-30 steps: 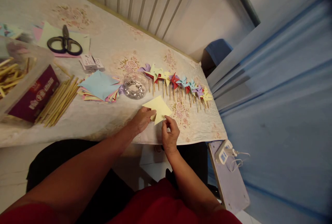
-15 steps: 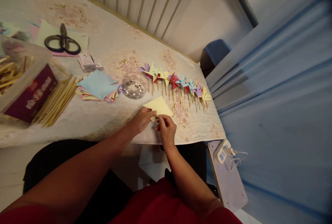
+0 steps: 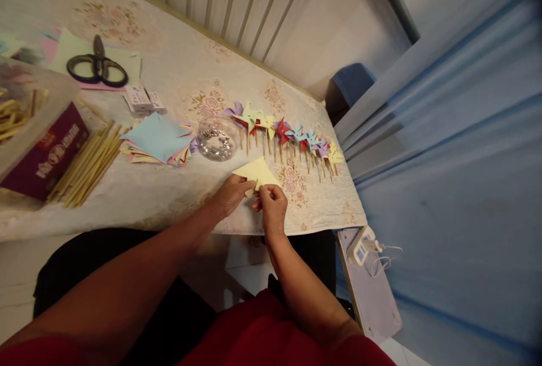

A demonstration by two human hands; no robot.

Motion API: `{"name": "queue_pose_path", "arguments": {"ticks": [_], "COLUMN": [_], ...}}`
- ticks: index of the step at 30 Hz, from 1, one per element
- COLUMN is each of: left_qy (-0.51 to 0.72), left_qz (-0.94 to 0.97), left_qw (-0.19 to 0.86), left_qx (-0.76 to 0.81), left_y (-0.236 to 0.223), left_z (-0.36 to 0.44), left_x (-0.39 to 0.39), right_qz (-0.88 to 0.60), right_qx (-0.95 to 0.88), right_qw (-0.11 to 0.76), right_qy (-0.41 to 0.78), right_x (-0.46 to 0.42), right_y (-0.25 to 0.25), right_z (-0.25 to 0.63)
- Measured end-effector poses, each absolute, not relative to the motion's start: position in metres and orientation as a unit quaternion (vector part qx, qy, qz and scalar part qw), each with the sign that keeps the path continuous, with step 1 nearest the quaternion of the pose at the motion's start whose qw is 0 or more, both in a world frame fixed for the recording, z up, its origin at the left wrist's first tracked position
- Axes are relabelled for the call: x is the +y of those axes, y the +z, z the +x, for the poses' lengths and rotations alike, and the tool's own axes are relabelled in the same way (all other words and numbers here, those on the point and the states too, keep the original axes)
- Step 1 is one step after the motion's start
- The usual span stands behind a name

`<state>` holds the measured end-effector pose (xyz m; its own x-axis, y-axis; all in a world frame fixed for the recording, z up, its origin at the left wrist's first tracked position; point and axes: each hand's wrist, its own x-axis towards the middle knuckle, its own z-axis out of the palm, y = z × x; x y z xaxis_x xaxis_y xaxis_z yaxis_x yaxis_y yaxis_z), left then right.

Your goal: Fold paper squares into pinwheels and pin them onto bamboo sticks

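A pale yellow paper sheet (image 3: 259,170) is held between my two hands just above the front of the table. My left hand (image 3: 231,194) pinches its left lower edge, thumb on top. At its lower right, my right hand (image 3: 273,203) is closed with fingertips on the paper; a flap curls between the two hands. Beyond the hands sits a clear round tub (image 3: 217,139) of small shiny metal pieces. To its right lies a row of paper pinwheels (image 3: 283,130) on sticks. Left of the tub is a stack of coloured paper squares (image 3: 158,137).
Black-handled scissors (image 3: 97,66) lie on more paper at the back left, near small white boxes (image 3: 141,99). A bundle of thin sticks (image 3: 88,171) lies beside a plastic container (image 3: 46,146) with more sticks. A power strip (image 3: 361,246) rests on a stool at right; a blue curtain (image 3: 449,185) hangs there.
My right fingers have shifted slightly up against the paper's lower edge, and the flap stands more visibly between the hands. The whole view has drifted slightly.
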<state>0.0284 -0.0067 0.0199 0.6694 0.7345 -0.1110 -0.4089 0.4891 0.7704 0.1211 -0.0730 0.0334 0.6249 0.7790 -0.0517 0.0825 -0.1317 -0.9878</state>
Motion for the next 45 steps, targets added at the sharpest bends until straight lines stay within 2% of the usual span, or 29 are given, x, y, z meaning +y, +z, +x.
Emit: {"name": "queue_pose_path", "arguments": {"ticks": [10,45], "left_qy": [0.347,0.367], "left_qz": [0.385,0.407], "left_qw": [0.825,0.785], "left_qx": [0.225,0.291], "left_y": [0.005,0.003], "left_z": [0.030,0.034], "left_x": [-0.004,-0.003], "right_qz": [-0.705,-0.718], "right_qx": [-0.299,-0.297], "right_qw": [0.563,0.553], "right_qy": [0.309,0.301], "right_x": [-0.073,-0.073], "right_y": [0.032,0.032], "right_z": [0.121,0.123]}}
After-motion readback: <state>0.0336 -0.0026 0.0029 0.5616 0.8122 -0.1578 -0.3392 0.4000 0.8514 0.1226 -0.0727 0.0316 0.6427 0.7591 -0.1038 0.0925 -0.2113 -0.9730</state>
